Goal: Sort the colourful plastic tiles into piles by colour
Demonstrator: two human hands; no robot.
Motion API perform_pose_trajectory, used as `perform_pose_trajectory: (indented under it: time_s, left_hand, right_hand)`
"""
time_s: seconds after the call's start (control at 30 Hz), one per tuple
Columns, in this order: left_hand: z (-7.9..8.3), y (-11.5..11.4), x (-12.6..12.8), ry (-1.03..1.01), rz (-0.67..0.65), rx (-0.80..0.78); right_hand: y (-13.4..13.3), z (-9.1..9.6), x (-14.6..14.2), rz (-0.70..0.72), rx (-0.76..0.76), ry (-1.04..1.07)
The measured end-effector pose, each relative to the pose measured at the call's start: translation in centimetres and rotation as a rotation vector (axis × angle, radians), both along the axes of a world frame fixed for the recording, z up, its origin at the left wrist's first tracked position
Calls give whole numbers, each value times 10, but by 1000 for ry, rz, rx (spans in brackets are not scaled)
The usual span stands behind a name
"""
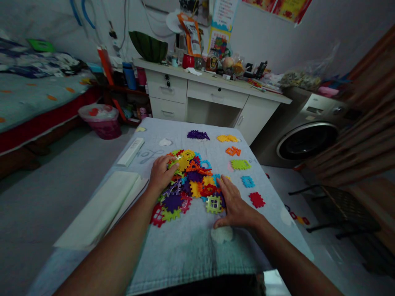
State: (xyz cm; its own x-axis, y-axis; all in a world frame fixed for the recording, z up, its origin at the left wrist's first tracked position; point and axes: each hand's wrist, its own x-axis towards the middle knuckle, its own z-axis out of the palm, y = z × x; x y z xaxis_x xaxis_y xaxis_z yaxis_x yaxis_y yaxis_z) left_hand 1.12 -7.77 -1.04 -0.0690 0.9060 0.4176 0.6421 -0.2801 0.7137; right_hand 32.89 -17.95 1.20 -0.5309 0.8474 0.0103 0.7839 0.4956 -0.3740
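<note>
A heap of colourful plastic interlocking pieces [195,176] lies in the middle of a cloth-covered table [185,246]. At its left side my left hand [162,172] rests against the pieces, thumb and fingers apart; some fingertips are hidden. Along the heap's right side my right hand [234,203] lies with fingers stretched out and thumb spread, beside a green window-patterned piece [213,204]. To the right, sorted by colour, are purple [198,135], yellow [227,138], orange [233,151], light green [240,165], blue [247,181] and red pieces [257,200].
On the table's left lie a white narrow box [131,152] and folded whitish sheets [98,209]. Beyond the table stands a cluttered white desk [216,88]. A washing machine [304,127] is at right, a pink bin [100,121] and bed [37,96] at left.
</note>
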Motion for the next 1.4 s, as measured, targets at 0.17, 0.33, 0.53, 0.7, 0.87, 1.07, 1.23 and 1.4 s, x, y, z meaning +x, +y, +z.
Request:
perform_pose_trajectory:
  time_s: [0.17, 0.33, 0.53, 0.7, 0.87, 1.07, 1.23, 1.4]
  left_hand:
    - [1, -1, 0, -67, -3, 0]
    - [3, -2, -1, -133, -18, -26]
    - [1, -2, -1, -163, -17, -20]
    - [0, -1, -1, -160, -25, -7]
    - [2, -2, 0, -155, -19, -3]
    - [0, -2, -2, -217, -16, -16]
    - [2, -4, -2, -341, 12, -29]
    - [11, -6, -5, -546, -25, -115]
  right_hand:
    - [2, -8, -16, -60, 130, 15]
    - [26, -7, -27, -23, 208, 57]
    - [65, -9, -34, 29, 249, 121]
    - [89, -8, -42, 84, 243, 182]
    - [107, 5, -62, 55, 203, 318]
    - [127, 13, -92, -144, 218, 371]
    - [105, 31, -105, -128, 335, 278]
    - [55, 48, -124, 264, 292, 141]
